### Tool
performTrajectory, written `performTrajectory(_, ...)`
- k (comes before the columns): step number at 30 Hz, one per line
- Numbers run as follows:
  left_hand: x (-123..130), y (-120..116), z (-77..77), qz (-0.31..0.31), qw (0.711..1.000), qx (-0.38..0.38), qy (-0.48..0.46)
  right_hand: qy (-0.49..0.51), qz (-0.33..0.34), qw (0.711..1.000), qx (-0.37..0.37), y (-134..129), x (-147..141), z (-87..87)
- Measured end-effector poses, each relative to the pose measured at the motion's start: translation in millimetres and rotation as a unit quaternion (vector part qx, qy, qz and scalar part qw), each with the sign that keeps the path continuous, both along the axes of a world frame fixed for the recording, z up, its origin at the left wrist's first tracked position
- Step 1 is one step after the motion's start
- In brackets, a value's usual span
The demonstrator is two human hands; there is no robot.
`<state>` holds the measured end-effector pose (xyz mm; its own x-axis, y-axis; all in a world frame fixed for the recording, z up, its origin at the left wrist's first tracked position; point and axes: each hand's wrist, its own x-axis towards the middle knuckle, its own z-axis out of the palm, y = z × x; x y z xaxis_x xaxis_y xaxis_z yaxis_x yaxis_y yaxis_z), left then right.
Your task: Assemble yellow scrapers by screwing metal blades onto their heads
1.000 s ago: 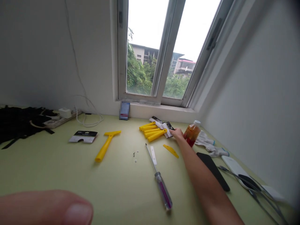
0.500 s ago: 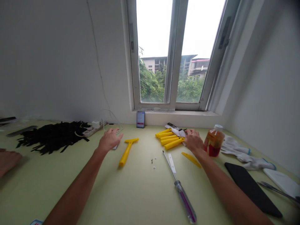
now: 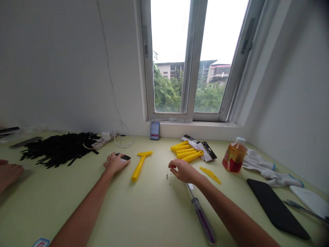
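Observation:
My left hand (image 3: 116, 163) lies on the table with its fingers over a black-and-white packaging card (image 3: 123, 156), most of which is hidden. My right hand (image 3: 183, 171) hangs with curled fingers just right of several small metal nuts (image 3: 168, 177) and holds nothing I can see. Below it lies a screwdriver with a clear purple-striped handle (image 3: 202, 215), its shaft partly hidden by my wrist. A yellow plastic scraper (image 3: 139, 167) lies between my hands. Farther back sits a bundle of yellow scrapers (image 3: 183, 151) beside black-and-white packaging cards (image 3: 207, 151).
A co-worker's hand (image 3: 9, 173) rests at the far left, near a black fringed pile (image 3: 59, 149). A power strip (image 3: 102, 141) lies behind. On the right are a yellow blade (image 3: 210, 175), a bottle of amber liquid (image 3: 234, 156), white gloves (image 3: 262, 168) and a black pad (image 3: 276, 209).
My right hand has moved left from the yellow bundle to beside the nuts, uncovering the cards there. My left hand has come down onto the card. The view has turned and steadied since the oldest frame.

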<state>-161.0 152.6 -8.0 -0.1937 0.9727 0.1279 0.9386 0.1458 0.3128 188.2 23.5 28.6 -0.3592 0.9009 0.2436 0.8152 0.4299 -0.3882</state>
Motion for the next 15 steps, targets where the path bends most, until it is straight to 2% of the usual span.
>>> performTrajectory(4, -4.9, 3.3, -3.6, -0.005, 0.999, 0.022, -0.031, 0.002, -0.015, 0.999, -0.032, 0.5, 18.0, 3.4)
performTrajectory(7, 3.7, 5.5, -3.0, 0.002, 0.991, 0.109, -0.084, 0.005, -0.014, 0.998, -0.066, 1.9, 15.0, 3.9)
performTrajectory(11, 25.9, 6.9, -6.2, -0.050, 0.952, 0.268, -0.137, 0.010, 0.019, 0.995, -0.095, 13.9, -29.1, 0.6)
performTrajectory(15, 37.5, 2.8, -15.2, -0.089, 0.922, 0.347, -0.146, -0.011, 0.051, 0.995, -0.083, 28.1, -76.8, 0.4)
